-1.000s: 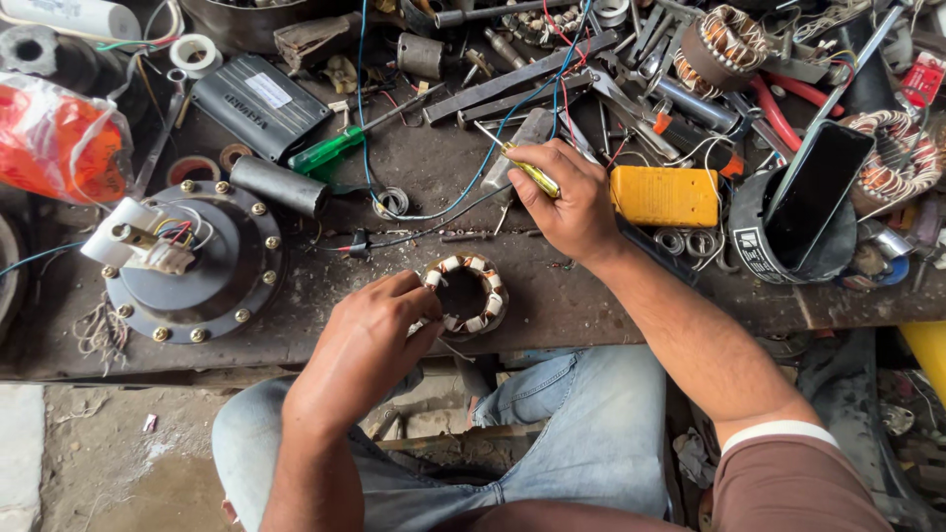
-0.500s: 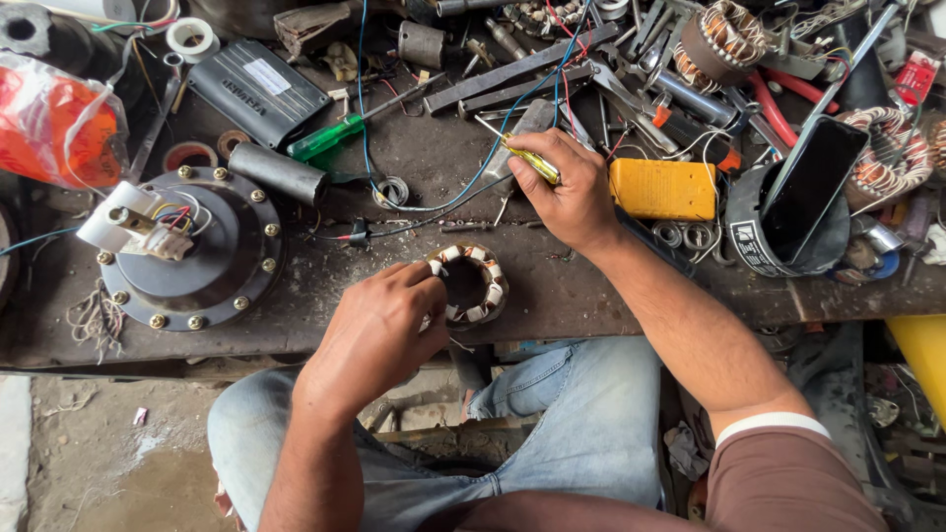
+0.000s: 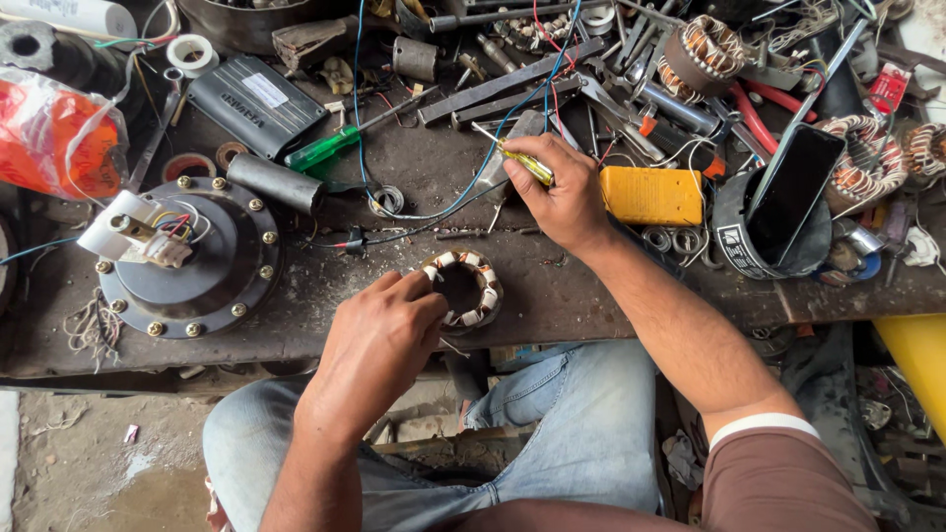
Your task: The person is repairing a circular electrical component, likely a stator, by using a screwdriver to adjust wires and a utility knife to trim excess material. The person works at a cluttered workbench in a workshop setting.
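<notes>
The bench [image 3: 591,286] under my hands carries everything, its dark top crowded with parts. Well to the left of my left hand sits the round motor housing [image 3: 192,261], a heavy-looking cast body ringed with bolts. Just beyond my right hand lies a yellow meter [image 3: 655,195]. My left hand [image 3: 379,340] is closed on the near rim of the wound stator ring [image 3: 463,288], which rests flat on the bench directly in front of me, between my two forearms. I judge the ring to be stiff and fairly weighty for its size, since it is a laminated core; its taped copper coils are the fragile part, so I take hold on the outer rim, not on the windings. My right hand [image 3: 562,192] pinches a slim yellow-handled screwdriver [image 3: 520,163], light and rigid, held by the handle.
</notes>
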